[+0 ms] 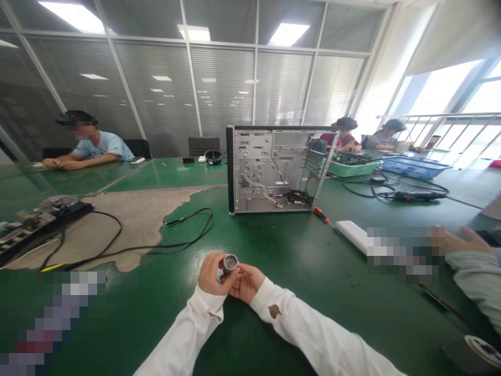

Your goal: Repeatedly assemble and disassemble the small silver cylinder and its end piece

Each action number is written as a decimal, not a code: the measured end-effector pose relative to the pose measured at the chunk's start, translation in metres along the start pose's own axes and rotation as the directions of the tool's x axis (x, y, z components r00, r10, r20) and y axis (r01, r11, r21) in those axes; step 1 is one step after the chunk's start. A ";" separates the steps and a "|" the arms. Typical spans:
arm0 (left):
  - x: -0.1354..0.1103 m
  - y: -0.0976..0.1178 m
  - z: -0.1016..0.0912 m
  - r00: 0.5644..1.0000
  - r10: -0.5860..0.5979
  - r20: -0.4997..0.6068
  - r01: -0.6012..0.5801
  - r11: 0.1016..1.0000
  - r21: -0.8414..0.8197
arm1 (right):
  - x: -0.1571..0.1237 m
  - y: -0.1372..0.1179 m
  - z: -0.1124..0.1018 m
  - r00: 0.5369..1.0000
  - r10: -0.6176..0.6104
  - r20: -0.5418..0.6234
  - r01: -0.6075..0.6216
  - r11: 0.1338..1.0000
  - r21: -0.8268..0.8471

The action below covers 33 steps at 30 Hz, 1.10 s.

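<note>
Both my hands meet low in the middle of the view, over the green table (297,271). My left hand (212,273) and my right hand (247,282) are closed together around a small round metal container (230,262) with a grey lid. White sleeves cover both my arms. An open grey computer case (274,169) stands upright on the table beyond my hands, its inside with loose wires facing me. An orange-handled screwdriver (321,214) lies by the case's right corner.
A black cable (164,235) loops across a worn patch to the left. Electronic parts (35,219) sit at the far left. A white flat object (352,233) and another person's hand (465,241) are at the right. Baskets (415,167) and seated people are farther back.
</note>
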State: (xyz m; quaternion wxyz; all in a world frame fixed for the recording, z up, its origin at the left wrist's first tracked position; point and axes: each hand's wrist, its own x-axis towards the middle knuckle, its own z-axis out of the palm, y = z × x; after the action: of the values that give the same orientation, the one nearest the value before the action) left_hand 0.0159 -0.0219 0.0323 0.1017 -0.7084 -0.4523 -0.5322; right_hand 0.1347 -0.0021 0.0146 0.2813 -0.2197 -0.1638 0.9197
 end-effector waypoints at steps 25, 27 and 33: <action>-0.013 -0.024 0.005 0.964 -0.225 0.138 0.219 0.974 0.061 | -0.004 0.000 -0.001 0.542 -0.840 0.043 0.705 0.426 -0.567; -0.015 -0.026 0.005 0.920 -0.343 0.189 0.344 0.938 0.028 | -0.009 0.001 0.001 0.537 -0.835 0.118 0.683 0.348 -0.642; -0.014 -0.021 0.006 0.807 -0.439 0.394 0.545 0.810 -0.215 | -0.021 -0.004 0.009 0.455 -0.815 0.359 0.593 -0.023 -0.805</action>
State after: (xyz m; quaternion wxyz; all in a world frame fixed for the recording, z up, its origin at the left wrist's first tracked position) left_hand 0.0035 -0.0134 0.0111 -0.2334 -0.6492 -0.5410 -0.4810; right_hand 0.1477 -0.0132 0.0304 0.5711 -0.3107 -0.6551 0.3848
